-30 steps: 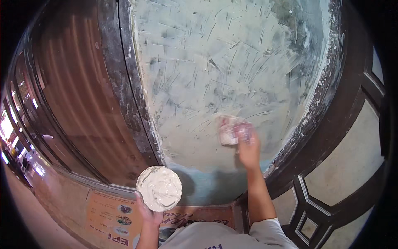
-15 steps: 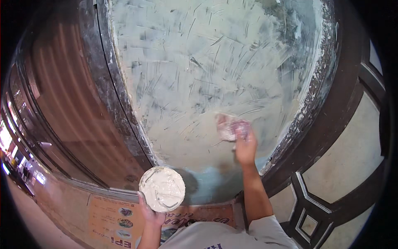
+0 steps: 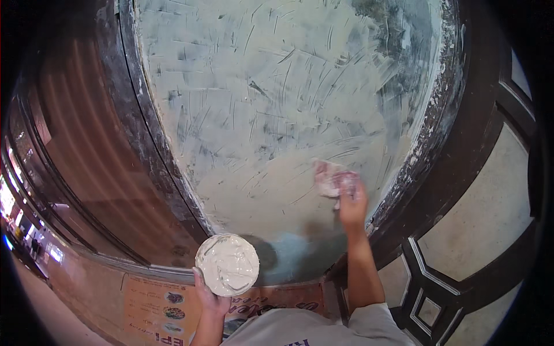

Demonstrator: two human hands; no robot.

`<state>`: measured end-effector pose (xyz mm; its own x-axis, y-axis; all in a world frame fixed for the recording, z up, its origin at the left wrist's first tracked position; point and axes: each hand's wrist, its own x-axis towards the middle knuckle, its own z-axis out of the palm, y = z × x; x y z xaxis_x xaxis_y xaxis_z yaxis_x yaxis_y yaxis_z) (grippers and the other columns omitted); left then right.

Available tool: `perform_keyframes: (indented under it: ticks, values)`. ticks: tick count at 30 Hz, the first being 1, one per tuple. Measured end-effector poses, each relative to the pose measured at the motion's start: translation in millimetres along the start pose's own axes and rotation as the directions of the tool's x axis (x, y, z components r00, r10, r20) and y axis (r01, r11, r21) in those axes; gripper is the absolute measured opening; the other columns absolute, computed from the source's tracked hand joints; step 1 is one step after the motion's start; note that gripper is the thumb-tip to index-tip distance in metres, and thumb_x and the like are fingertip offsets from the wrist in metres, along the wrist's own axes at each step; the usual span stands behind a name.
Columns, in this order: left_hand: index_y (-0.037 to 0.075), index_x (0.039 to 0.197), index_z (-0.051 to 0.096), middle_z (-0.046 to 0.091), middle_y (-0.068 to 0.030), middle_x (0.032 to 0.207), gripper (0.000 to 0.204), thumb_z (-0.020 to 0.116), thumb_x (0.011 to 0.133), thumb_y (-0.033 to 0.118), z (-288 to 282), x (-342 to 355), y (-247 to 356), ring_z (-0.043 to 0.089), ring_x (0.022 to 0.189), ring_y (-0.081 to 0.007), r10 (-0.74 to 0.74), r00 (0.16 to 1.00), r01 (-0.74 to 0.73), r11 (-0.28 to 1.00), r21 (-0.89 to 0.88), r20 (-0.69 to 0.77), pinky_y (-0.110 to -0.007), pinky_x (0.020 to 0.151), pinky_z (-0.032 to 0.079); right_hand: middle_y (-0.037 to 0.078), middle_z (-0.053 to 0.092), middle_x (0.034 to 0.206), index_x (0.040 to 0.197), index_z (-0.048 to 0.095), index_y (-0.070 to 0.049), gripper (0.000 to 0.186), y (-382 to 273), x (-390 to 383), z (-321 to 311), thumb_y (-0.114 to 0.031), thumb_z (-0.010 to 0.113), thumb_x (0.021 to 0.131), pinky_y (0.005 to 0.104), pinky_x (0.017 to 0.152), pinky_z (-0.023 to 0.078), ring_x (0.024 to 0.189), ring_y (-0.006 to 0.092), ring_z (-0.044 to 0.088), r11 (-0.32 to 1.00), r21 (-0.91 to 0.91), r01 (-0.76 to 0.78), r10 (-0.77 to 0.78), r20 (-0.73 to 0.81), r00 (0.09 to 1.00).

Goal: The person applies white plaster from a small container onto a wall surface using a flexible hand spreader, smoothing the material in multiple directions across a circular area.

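A pale plastered wall panel (image 3: pixel 271 98) covered in streaks fills the upper middle, smoother low down and bluish at its foot. My right hand (image 3: pixel 352 207) is closed on a flat pink-red pad (image 3: pixel 329 177) smeared with white paste, held against or very near the lower right part of the panel, slightly blurred. At the lower left, my left hand (image 3: pixel 209 297) grips a round container (image 3: pixel 227 264) of creamy white paste from beside and beneath, its surface marked with grooves. Some of that hand's fingers are hidden by the container.
A brown glossy door or panel (image 3: pixel 75 144) with dark frames is on the left, with a bright interior beyond at the far edge. A dark frame with cream insets (image 3: pixel 473 219) borders the right. An orange printed sheet (image 3: pixel 150 305) lies below, partly hidden by my body.
The wall and frames have shifted left in the view. My right hand with the pad has moved slightly right over the panel; the container sits a little further right in the picture.
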<state>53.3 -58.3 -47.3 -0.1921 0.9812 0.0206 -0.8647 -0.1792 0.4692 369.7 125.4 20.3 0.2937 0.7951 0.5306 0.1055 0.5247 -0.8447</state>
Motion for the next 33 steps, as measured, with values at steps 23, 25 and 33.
perform_keyframes:
  ticks: [23,25,33]
  values:
    - [0.009,0.148,0.039,0.044,-0.0123,0.15,0.066,0.039,0.1,0.055,1,-2,-29,0.046,0.134,-0.0313,-0.002,0.995,0.005,0.999,0.033,-0.099,-0.047,0.112,0.039,0.02,0.066,0.088,0.1,0.064,-0.002,0.02,35,-41,7,-0.019,0.064,0.089,0.0445,0.07,0.052,0.08,0.0413,0.064,0.776,-0.413,0.477,-0.233,0.515,0.825]
    - [0.008,0.148,0.039,0.044,-0.0121,0.15,0.067,0.039,0.1,0.055,5,-5,-28,0.047,0.134,-0.031,0.012,0.993,-0.009,0.999,0.031,-0.117,-0.046,0.112,0.039,0.022,0.066,0.09,0.098,0.064,-0.002,0.018,39,-35,-6,-0.018,0.062,0.091,0.045,0.071,0.051,0.082,0.0422,0.064,0.75,-0.523,0.404,-0.223,0.375,0.9]
    - [0.008,0.147,0.039,0.046,-0.0126,0.148,0.064,0.04,0.101,0.053,3,3,-32,0.047,0.133,-0.0307,-0.025,0.996,0.03,0.998,0.054,-0.087,-0.046,0.112,0.039,0.021,0.064,0.087,0.097,0.064,0.002,0.02,13,-14,-47,-0.018,0.06,0.094,0.0426,0.072,0.05,0.08,0.039,0.064,0.838,-0.457,0.298,-0.216,0.224,0.95]
